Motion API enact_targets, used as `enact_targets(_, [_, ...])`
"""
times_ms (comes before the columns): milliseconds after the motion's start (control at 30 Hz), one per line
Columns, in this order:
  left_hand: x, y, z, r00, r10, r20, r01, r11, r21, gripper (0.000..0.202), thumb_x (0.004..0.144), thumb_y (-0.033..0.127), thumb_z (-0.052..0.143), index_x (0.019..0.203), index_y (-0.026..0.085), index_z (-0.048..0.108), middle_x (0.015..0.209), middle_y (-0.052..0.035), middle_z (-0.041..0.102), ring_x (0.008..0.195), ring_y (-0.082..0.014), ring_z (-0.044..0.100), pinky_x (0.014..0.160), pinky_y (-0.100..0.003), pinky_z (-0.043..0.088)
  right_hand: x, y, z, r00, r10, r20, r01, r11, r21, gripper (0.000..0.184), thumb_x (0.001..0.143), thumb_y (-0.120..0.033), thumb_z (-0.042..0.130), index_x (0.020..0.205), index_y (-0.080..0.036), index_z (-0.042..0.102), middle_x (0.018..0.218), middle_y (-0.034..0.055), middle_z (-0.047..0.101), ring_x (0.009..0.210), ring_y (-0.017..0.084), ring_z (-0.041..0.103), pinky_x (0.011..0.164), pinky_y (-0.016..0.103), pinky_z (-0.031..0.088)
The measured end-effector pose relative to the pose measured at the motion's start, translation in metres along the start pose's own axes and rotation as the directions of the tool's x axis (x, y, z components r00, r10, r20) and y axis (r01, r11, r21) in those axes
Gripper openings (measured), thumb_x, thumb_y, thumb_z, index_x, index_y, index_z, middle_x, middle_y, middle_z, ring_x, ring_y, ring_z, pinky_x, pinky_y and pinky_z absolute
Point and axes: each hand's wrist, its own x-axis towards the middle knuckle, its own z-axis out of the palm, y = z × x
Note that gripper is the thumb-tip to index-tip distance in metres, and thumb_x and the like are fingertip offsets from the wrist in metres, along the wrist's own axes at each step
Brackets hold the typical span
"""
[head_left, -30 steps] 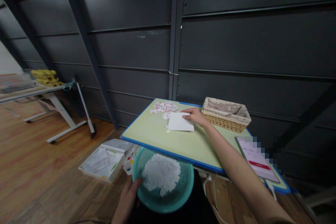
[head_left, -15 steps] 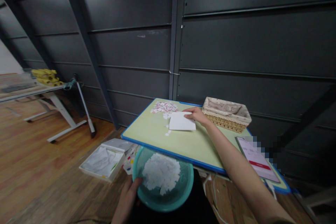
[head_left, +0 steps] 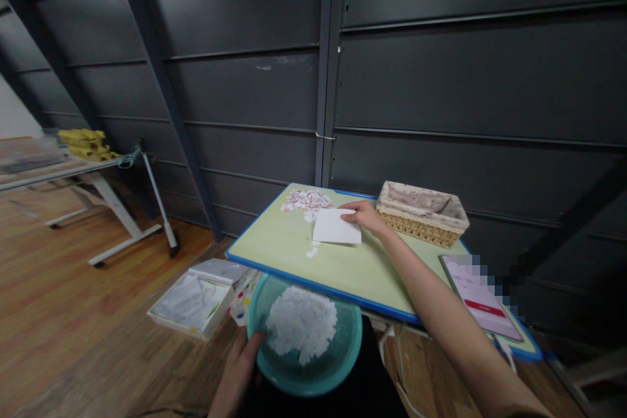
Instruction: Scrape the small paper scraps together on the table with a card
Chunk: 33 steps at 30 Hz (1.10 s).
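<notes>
My right hand [head_left: 365,215] grips the right edge of a white card [head_left: 337,227], held over the pale green tabletop [head_left: 274,238]. A few white paper scraps [head_left: 312,252] lie just below the card. Behind its left side is a pile of paper scraps with red marks [head_left: 306,200]. My left hand [head_left: 243,353] is closed on the left rim of a teal plastic basket [head_left: 343,366] below the table's front edge. White paper pieces [head_left: 302,323] are heaped inside that basket.
At the table's back right stands a lined wicker basket [head_left: 421,228]. A tablet [head_left: 482,304] lies on the right end. An open white box [head_left: 193,300] sits at lower left. Further left is another table [head_left: 102,173] with yellow items [head_left: 88,144].
My right hand and the card have shifted slightly left over the tabletop, near the loose scraps. My left hand and the teal basket stay nearly in place.
</notes>
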Motion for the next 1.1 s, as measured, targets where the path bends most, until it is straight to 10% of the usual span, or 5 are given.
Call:
enact_targets(167, [0.003,-0.004,0.000,0.994,-0.087,0.071,0.089,0.996,-0.024,0.028,0.079,0.052,0.050,0.071,0.028,0.060,0.054,-0.0007,0.058,0.050,-0.0233,0.056,0.054,-0.037,0.045,-0.002,-0.001,-0.001,0.999,0.019,0.049,-0.020,0.999,0.030,0.039,0.057,-0.022,0.068,0.093,-0.010,0.079,0.082,0.0064,0.075,0.066,0.017,0.060,0.056,0.024,0.041])
enact_targets(500, [0.009,-0.009,0.005,0.992,-0.128,0.019,0.129,0.991,-0.045,0.028,0.079,0.047,0.050,0.084,0.022,0.062,0.056,-0.0023,0.061,0.045,-0.0218,0.053,0.047,-0.034,0.038,-0.008,-0.010,-0.004,0.991,0.037,0.129,-0.044,0.998,0.053,0.039,0.055,-0.023,0.069,0.090,-0.011,0.079,0.079,0.0057,0.074,0.062,0.014,0.055,0.053,0.023,0.037])
enact_targets(733, [0.008,-0.005,0.004,0.998,-0.034,-0.045,0.034,0.999,0.005,0.040,0.080,0.044,0.049,0.109,0.022,0.065,0.073,-0.0061,0.071,0.079,-0.0289,0.067,0.068,-0.038,0.051,-0.008,-0.010,-0.006,0.982,0.036,0.185,-0.035,0.999,-0.008,0.048,0.056,-0.026,0.072,0.100,-0.010,0.078,0.088,0.0081,0.074,0.061,0.013,0.053,0.051,0.023,0.035])
enact_targets(1100, [0.006,0.003,0.004,0.987,-0.148,-0.059,0.151,0.987,0.049,0.025,0.085,0.041,0.049,0.075,0.022,0.063,0.053,-0.0021,0.065,0.052,-0.0221,0.062,0.050,-0.031,0.047,-0.010,-0.010,-0.008,0.947,0.026,0.321,-0.022,1.000,-0.018,0.048,0.056,-0.034,0.077,0.098,-0.010,0.077,0.082,0.0074,0.072,0.061,0.014,0.054,0.051,0.024,0.036])
